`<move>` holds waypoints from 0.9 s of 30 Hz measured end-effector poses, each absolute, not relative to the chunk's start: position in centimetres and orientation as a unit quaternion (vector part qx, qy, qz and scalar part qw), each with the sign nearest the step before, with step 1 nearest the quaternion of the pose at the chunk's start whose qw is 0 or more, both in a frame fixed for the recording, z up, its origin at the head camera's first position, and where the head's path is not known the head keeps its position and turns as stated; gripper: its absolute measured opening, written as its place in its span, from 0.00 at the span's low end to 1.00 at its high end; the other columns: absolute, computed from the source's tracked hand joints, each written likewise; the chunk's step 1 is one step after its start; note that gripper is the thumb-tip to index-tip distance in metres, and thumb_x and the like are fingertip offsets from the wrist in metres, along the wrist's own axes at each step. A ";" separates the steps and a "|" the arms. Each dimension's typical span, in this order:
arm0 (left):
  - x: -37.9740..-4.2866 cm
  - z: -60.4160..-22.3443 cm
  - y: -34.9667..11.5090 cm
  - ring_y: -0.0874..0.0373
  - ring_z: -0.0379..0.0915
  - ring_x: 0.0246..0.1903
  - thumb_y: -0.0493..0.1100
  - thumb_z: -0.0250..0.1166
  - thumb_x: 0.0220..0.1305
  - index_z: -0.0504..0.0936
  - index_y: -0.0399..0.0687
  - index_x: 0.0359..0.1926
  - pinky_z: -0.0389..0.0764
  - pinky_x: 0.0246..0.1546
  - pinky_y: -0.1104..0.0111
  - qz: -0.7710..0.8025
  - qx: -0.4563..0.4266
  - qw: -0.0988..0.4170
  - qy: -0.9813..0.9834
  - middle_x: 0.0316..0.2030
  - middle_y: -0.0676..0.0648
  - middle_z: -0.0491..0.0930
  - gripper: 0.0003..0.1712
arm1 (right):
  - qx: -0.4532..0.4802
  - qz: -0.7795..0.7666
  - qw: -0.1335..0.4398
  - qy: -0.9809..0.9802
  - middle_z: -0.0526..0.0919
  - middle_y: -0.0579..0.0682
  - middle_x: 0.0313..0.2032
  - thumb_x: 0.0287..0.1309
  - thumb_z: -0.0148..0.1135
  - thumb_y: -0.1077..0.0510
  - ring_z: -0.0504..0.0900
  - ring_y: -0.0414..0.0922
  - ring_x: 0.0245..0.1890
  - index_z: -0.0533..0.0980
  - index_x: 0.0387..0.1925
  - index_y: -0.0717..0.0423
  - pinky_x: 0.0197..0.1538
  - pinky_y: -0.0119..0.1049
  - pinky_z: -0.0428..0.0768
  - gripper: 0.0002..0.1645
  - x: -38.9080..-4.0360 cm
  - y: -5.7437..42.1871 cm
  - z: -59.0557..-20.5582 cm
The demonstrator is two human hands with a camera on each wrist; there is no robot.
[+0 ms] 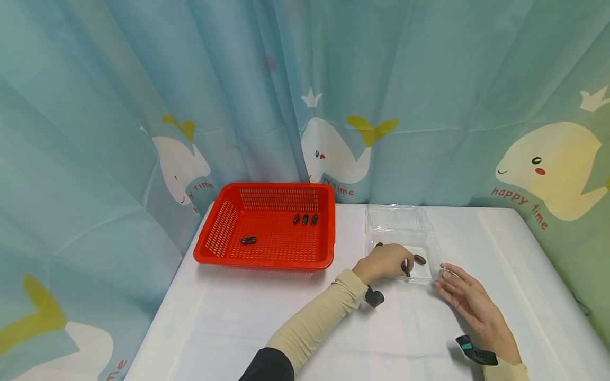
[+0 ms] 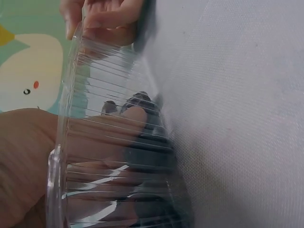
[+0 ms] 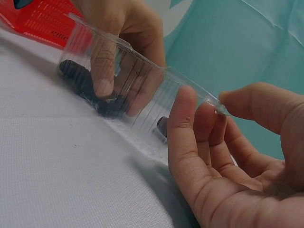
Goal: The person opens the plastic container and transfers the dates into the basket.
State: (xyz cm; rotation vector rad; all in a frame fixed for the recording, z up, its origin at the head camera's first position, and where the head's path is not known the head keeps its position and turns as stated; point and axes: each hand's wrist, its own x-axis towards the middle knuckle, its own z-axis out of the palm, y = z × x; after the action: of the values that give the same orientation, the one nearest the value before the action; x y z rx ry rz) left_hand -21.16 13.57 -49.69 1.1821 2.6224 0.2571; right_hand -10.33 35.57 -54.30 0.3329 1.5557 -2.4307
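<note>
A clear plastic box [image 1: 431, 254] with its lid [image 1: 397, 218] folded back stands on the table, holding several dark brown, oval, date-like pieces. My left hand [image 1: 388, 259] reaches down inside it, thumb and fingers around one dark date [image 1: 405, 269] by the near wall. Another date [image 1: 420, 259] lies to the right of those fingers. At the box's right end, my right hand [image 1: 469, 301] pinches the rim between thumb and fingers. Through the ribbed wall, the right wrist view shows the left thumb against the dark pieces [image 3: 111, 105].
Left of the box stands a red plastic basket [image 1: 274, 259] with slotted walls. Three dates [image 1: 305, 219] stand in a row at its back right, and more dark pieces [image 1: 248, 240] lie at its left. A whale-print curtain [image 1: 429, 106] hangs behind the white table [image 1: 248, 312].
</note>
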 end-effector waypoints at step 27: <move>-21.4 -48.3 12.7 0.71 0.72 0.31 0.61 0.65 0.72 0.84 0.63 0.44 0.72 0.28 0.76 0.051 0.456 0.008 0.888 0.36 0.62 0.78 0.12 | 0.122 -0.831 0.122 0.529 0.79 0.41 0.48 0.79 0.51 0.61 0.84 0.35 0.46 0.80 0.51 0.35 0.55 0.29 0.86 0.16 -10.3 35.6 -54.3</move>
State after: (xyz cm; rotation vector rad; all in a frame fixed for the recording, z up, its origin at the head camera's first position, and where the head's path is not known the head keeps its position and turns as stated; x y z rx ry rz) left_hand -21.44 12.65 -48.29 1.4268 2.7768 0.1579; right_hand -10.34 35.63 -54.31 0.3562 1.5442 -2.4245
